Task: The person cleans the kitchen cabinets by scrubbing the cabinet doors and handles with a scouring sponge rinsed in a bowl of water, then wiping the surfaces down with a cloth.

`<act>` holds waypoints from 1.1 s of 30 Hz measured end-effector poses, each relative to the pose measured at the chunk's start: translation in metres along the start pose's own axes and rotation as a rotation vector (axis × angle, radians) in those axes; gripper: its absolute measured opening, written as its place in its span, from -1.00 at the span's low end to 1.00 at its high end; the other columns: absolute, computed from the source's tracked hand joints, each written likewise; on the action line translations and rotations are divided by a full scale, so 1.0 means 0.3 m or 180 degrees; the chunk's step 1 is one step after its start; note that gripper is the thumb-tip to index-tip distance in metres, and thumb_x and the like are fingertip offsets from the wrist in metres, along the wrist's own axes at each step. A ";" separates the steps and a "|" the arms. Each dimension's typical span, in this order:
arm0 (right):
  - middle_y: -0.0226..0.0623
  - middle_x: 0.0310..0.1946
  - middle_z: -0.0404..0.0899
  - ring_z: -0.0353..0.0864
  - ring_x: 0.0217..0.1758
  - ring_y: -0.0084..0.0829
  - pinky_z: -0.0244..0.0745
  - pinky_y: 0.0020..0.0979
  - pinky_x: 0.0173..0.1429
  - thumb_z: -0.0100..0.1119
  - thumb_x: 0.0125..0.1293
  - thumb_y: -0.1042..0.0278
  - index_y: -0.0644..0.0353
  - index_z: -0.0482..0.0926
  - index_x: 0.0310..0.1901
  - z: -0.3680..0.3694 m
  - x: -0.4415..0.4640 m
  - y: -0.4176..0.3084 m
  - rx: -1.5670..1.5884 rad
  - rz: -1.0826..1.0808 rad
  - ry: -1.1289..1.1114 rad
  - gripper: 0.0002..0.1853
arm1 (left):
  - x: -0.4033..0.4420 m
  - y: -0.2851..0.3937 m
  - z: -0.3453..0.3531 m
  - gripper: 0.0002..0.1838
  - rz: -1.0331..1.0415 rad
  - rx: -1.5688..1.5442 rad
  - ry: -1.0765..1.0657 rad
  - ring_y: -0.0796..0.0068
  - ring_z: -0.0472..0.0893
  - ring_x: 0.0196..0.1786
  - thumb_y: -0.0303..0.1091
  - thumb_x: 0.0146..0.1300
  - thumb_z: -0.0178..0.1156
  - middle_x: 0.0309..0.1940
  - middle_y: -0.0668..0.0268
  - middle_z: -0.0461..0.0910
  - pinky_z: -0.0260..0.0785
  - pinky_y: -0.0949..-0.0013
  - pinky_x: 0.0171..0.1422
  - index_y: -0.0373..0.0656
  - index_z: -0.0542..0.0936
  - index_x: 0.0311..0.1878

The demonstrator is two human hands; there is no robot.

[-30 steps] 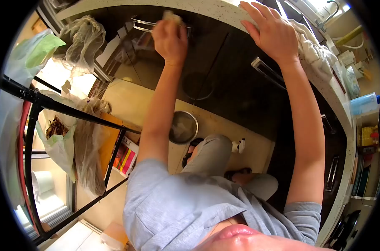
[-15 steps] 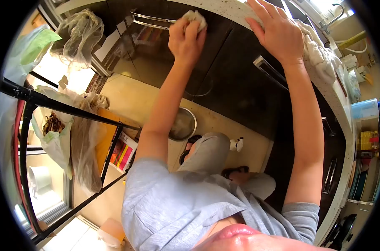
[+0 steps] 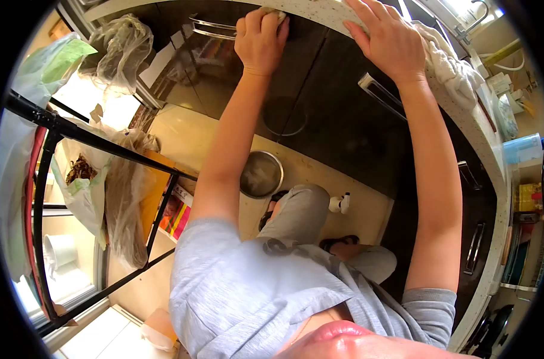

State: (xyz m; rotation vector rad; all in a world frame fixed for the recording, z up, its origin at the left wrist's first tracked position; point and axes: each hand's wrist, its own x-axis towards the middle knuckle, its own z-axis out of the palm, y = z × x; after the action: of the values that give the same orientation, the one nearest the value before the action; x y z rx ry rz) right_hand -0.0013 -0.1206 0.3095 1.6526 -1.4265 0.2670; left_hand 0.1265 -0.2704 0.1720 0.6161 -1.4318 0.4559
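My left hand is closed round a pale cloth, pressed to the dark glossy cabinet front just under the countertop edge. Only a scrap of the cloth shows past my fingers. Left of that hand runs a chrome drawer handle. My right hand lies with its fingers spread on the speckled countertop, holding nothing. Close to its wrist is a white towel on the counter, and below it a second chrome handle.
On the floor stand a round metal basin and a white spray bottle. A black metal rack with plastic bags hanging about it fills the left side. Farther right on the counter is a blue clear container.
My left hand has slid up toward the countertop edge with the cloth, which now shows less. My right hand stays on the counter, and the view has shifted slightly.
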 end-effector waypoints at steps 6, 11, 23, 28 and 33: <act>-0.30 -0.16 0.52 0.55 -0.14 -0.29 0.51 -0.28 -0.23 0.14 0.11 0.10 0.02 0.47 0.00 -0.017 -0.004 0.007 0.0070 -0.0030 -0.0016 -0.59 | -0.225 -0.057 -0.046 -0.78 -0.0305 -0.0421 -0.0864 0.19 0.46 -0.28 -0.30 -0.05 0.35 -0.33 0.29 0.47 0.35 0.23 -0.33 -0.05 0.51 -0.37; -0.55 -0.06 0.50 0.55 -0.08 -0.46 0.57 -0.39 -0.23 0.06 0.24 0.04 -0.14 0.45 0.06 0.035 -0.014 0.009 -0.0145 0.0029 0.0022 -0.64 | -0.133 -0.277 -0.064 -0.73 -0.1893 -0.0276 0.0480 0.13 0.46 -0.32 -0.24 0.15 0.20 -0.45 0.15 0.47 0.31 0.15 -0.30 -0.30 0.49 -0.39; -0.57 -0.11 0.52 0.56 -0.15 -0.49 0.56 -0.44 -0.32 0.08 0.23 0.03 -0.14 0.46 0.06 0.047 -0.004 -0.002 -0.0219 -0.0011 0.0152 -0.63 | -0.073 -0.319 0.017 -0.70 -0.2056 -0.0489 0.0340 0.01 0.41 -0.13 -0.20 0.27 -0.02 -0.22 0.02 0.38 0.27 0.15 0.00 -0.28 0.43 -0.16; -0.49 -0.17 0.51 0.58 -0.16 -0.49 0.58 -0.50 -0.31 0.05 0.23 -0.05 -0.12 0.45 0.01 0.098 -0.015 0.040 -0.0486 -0.0249 0.0346 -0.63 | -0.032 -0.586 0.119 -0.72 -0.2199 -0.0051 0.0160 0.07 0.44 -0.17 -0.23 0.21 0.08 -0.25 0.04 0.39 0.30 0.17 -0.08 -0.28 0.46 -0.18; -0.54 -0.13 0.51 0.56 -0.15 -0.48 0.56 -0.45 -0.31 0.10 0.22 0.04 -0.09 0.45 0.05 0.093 -0.019 0.023 -0.0443 -0.0112 0.0262 -0.62 | -0.043 -0.530 0.108 -0.77 -0.0676 0.0989 -0.0324 0.10 0.45 -0.35 -0.25 0.22 0.05 -0.44 0.14 0.49 0.28 0.12 -0.23 -0.25 0.51 -0.32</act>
State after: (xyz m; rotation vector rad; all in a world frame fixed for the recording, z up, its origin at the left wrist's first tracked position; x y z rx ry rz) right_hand -0.0196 -0.1366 0.2932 1.5350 -1.3233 0.2086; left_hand 0.2010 -0.4119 0.1413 1.0436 -1.3831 0.4874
